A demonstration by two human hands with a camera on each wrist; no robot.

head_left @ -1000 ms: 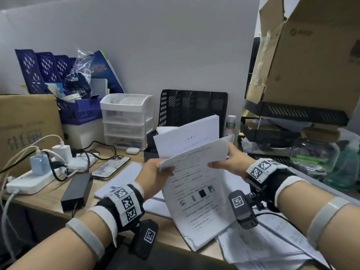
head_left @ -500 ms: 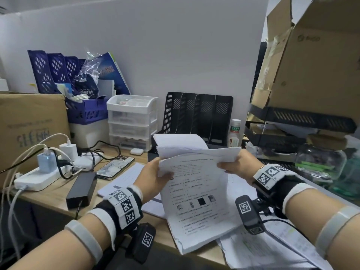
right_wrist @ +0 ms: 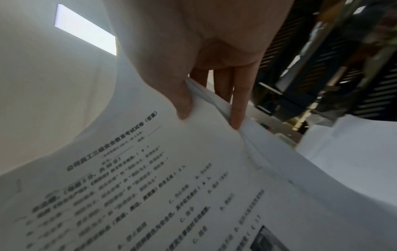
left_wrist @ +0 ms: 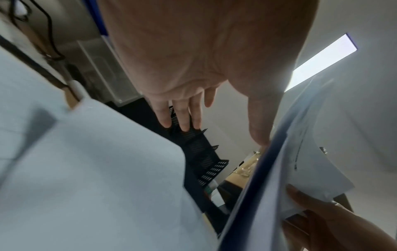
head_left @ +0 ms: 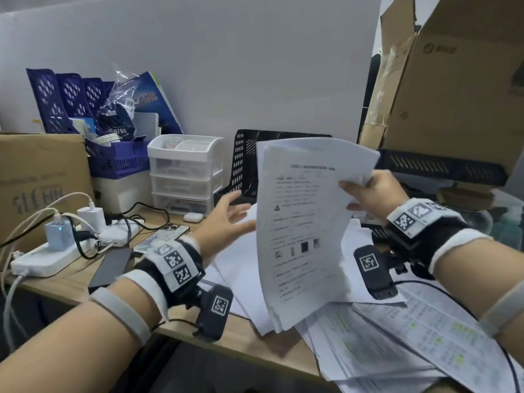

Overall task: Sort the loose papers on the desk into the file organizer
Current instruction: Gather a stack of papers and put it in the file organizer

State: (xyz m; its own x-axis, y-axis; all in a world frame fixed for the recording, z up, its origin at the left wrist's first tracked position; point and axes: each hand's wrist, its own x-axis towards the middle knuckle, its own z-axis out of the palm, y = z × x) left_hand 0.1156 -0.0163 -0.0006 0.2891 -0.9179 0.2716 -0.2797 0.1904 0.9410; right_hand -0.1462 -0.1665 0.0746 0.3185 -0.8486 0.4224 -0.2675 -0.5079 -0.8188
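- Right hand (head_left: pixel 371 191) pinches a sheaf of printed papers (head_left: pixel 303 231) by its top right corner, upright, in front of the black file organizer (head_left: pixel 246 154).
- Left hand (head_left: pixel 226 217) is spread and holds nothing, left of the sheaf.
- Steadying the sheaf's lower edge would likely ease it into a slot.
- Print is Chinese test-style text, too blurred to read.

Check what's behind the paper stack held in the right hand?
The black file organizer stands behind the paper stack; only its left perforated side and top edge show. The right hand pinches the stack, which covers the organizer's slots, so their contents cannot be seen.
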